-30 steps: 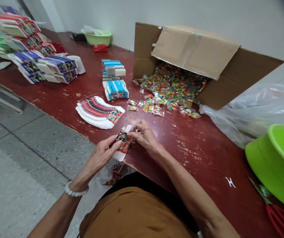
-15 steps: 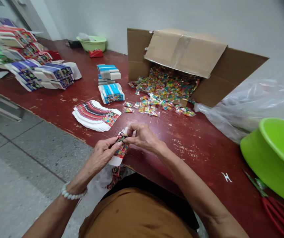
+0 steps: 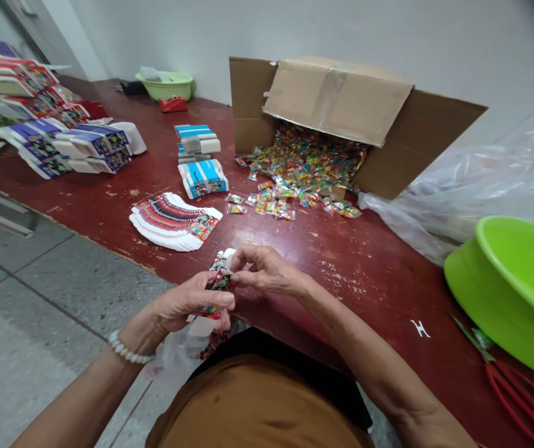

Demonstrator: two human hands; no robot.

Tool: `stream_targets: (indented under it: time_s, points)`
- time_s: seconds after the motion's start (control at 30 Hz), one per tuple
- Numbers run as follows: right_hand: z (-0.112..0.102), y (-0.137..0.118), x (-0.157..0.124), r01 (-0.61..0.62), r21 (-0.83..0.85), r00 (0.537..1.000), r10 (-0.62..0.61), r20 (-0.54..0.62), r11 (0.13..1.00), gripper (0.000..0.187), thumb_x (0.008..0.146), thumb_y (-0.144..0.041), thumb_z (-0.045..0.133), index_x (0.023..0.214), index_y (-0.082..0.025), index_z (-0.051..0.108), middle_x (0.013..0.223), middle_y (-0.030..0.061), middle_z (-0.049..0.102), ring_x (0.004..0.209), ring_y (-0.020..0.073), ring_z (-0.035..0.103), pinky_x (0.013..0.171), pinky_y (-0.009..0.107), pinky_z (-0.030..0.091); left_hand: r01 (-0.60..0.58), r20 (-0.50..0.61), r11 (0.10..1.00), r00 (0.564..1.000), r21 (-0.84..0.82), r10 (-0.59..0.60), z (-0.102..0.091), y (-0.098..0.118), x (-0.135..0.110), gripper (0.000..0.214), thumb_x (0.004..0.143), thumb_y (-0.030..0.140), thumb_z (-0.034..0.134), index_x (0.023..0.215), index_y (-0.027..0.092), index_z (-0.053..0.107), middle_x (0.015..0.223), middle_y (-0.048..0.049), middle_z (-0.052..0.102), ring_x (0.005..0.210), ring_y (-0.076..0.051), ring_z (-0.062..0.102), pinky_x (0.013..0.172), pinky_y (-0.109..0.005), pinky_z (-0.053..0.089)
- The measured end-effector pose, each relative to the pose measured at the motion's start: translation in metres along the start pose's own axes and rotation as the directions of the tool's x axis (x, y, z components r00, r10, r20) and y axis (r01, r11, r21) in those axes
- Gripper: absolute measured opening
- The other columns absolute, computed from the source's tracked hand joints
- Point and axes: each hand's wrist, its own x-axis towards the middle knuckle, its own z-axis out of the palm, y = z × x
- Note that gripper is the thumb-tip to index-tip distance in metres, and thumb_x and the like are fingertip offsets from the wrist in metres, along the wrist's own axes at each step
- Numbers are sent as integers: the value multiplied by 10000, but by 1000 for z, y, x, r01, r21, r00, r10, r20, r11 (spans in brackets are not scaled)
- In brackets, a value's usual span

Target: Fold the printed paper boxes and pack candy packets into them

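My left hand [image 3: 187, 303] is closed around a small red printed candy box [image 3: 222, 280] with white flaps, near the table's front edge. On the far side of the box, my right hand [image 3: 262, 269] pinches its upper end with thumb and forefinger. Just beyond lies a fanned stack of flat red-and-white cartons [image 3: 168, 224]. Wrapped colourful candies [image 3: 271, 202] spill onto the table from a cardboard box [image 3: 336, 102] lying on its side. Below my hands, a plastic bag [image 3: 178, 348] with dark red printed pieces hangs at the table edge, partly hidden.
Blue carton bundles [image 3: 204, 179] stand behind the fan; purple bundles [image 3: 92, 146] and red bundles [image 3: 24, 78] are stacked at left. A green basin [image 3: 504, 298], red-handled scissors [image 3: 504, 379] and a white H-shaped scrap [image 3: 419, 328] are at right. Clear plastic sheeting [image 3: 472, 180] lies behind.
Both hands have moved slightly down toward me with the box. My left hand has turned and wrapped further around it, its thumb now across the front. The whole view has shifted a little.
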Motion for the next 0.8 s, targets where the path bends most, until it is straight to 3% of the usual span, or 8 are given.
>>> stream_targets:
  time_s: [0.1, 0.2, 0.33, 0.4, 0.47, 0.57, 0.7, 0.8]
  points:
    - [-4, -4, -4, -50, 208, 985, 15, 170, 977, 361, 766, -180, 739, 1064, -208, 538, 868, -20, 692, 742, 113, 659, 648, 219, 498, -30, 37, 998, 999, 52, 28, 3, -1, 1, 300, 629, 378, 872, 794, 169, 735, 674, -63, 733, 560, -175, 625, 544, -266, 493]
    - [-8, -12, -10, -106, 262, 951, 21, 308, 959, 611, 732, -98, 723, 1270, -222, 461, 896, -29, 683, 753, 115, 670, 641, 211, 510, -21, 65, 997, 998, 80, 16, 7, -4, 3, 323, 647, 364, 862, 861, 165, 723, 699, -69, 740, 612, -194, 649, 580, -281, 512]
    - [-6, -19, -16, -150, 271, 917, 32, 397, 951, 897, 766, -163, 749, 1515, -252, 264, 939, -15, 674, 769, 133, 676, 654, 237, 530, -34, -92, 996, 995, 85, 42, 14, -6, 7, 437, 616, 318, 892, 989, 168, 718, 839, -50, 748, 675, -188, 667, 586, -276, 542]
    - [-5, -18, -17, -116, 243, 955, 41, 295, 963, 884, 790, -206, 751, 1534, -251, 276, 997, 15, 682, 765, 129, 662, 650, 238, 522, -51, -181, 995, 981, 86, 66, 17, -5, 9, 402, 595, 301, 909, 924, 169, 718, 826, -33, 743, 660, -179, 667, 563, -264, 545]
    - [-4, -13, -18, -49, 152, 999, 45, 28, 987, 777, 799, -226, 755, 1488, -251, 397, 1090, 46, 676, 730, 107, 621, 621, 224, 495, -93, -254, 993, 961, 68, 108, 19, -6, 10, 361, 597, 318, 916, 844, 163, 703, 720, -9, 722, 574, -159, 649, 526, -252, 533]
    - [0, 1, -19, -32, 31, 947, 40, -319, 999, 580, 758, -273, 815, 1301, -237, 617, 1176, 56, 650, 703, 92, 573, 599, 221, 464, -177, -339, 984, 927, -19, 160, 23, -9, 11, 395, 584, 358, 934, 816, 148, 693, 639, -2, 710, 509, -158, 657, 517, -263, 549]
    - [13, 15, -19, -76, 236, 961, 134, -242, 969, 232, 817, -397, 759, 920, -192, 729, 893, 22, 677, 643, 117, 585, 576, 242, 470, -206, -382, 967, 914, -152, 135, 33, -18, 17, 472, 551, 384, 960, 854, 136, 697, 715, -46, 759, 579, -202, 715, 595, -326, 613]
    - [22, 16, -19, -105, 239, 921, 185, -344, 965, 222, 851, -402, 700, 812, -184, 704, 756, 0, 661, 580, 113, 559, 545, 239, 451, -262, -411, 957, 892, -125, 191, 37, -23, 22, 499, 610, 425, 935, 929, 143, 675, 792, -55, 777, 678, -208, 740, 644, -305, 613]
